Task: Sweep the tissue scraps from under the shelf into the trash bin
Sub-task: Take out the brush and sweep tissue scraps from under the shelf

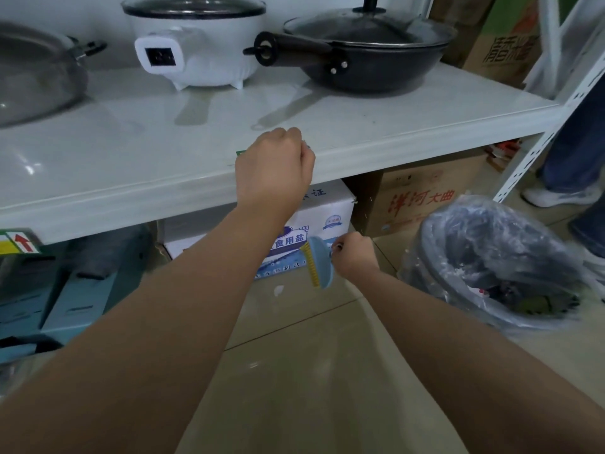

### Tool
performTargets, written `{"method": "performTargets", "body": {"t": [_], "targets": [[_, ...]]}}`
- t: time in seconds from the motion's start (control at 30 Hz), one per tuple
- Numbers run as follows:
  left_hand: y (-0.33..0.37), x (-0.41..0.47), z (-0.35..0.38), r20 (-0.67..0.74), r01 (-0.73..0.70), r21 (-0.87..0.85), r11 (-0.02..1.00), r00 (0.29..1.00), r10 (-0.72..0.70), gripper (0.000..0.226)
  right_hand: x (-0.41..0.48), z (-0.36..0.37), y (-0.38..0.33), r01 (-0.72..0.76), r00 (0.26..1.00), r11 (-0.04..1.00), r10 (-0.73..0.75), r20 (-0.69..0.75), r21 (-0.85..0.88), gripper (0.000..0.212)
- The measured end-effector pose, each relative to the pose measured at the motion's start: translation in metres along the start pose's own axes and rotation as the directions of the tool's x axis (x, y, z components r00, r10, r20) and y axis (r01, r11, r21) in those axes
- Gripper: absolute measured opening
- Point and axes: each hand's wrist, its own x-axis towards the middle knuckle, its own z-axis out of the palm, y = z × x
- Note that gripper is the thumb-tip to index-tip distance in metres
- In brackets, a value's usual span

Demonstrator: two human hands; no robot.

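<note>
My left hand (273, 165) is curled into a loose fist at the front lip of the shelf (131, 178), knuckles up; whether it grips anything I cannot tell, since the fingers fold out of sight. My right hand (355, 255) is lower and to the right of it, closed around the handle of a small blue dustpan (322, 265) whose yellow comb edge faces left, toward my left forearm. The pan hangs tilted in the air, clear of the floor (311, 371). Just below and left of my right hand, a single white tissue scrap (278, 290) lies on the tiles, close in front of the white salt carton (314, 224) that sits under the shelf. To the right of my right hand stands the trash bin (497, 267), lined with a clear bag, with dark rubbish inside. Beyond my right hand, under the shelf, is a brown cardboard box (422, 198). Above my left hand, on the shelf, sit a black wok (370, 60) with a glass lid and a white electric cooker (196, 44).
</note>
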Motion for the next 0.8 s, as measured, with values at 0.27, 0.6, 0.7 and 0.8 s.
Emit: {"method": "performTargets", "body": {"t": [0.27, 0.6, 0.7, 0.8], "targets": [[0.0, 0.001, 0.001, 0.026, 0.031, 0.015, 0.999, 0.999, -0.031, 0.026, 0.001, -0.012, 0.005, -0.093, 0.996, 0.985, 0.094, 0.001, 0.145, 0.024], [-0.002, 0.001, 0.003, 0.0, 0.026, -0.038, 0.999, 1.0, -0.026, 0.028, 0.014, -0.033, 0.014, -0.334, 0.919, 0.926, 0.361, -0.156, 0.177, 0.03], [-0.004, 0.0, 0.004, -0.006, 0.023, -0.042, 0.999, 1.0, -0.023, 0.028, 0.017, -0.033, 0.013, -0.324, 0.915, 0.921, 0.363, -0.174, 0.216, 0.029], [-0.005, -0.001, 0.005, -0.03, 0.005, -0.045, 0.999, 1.0, -0.006, 0.027, 0.019, -0.034, 0.013, -0.289, 0.925, 0.924, 0.337, -0.174, 0.251, 0.028]]}}
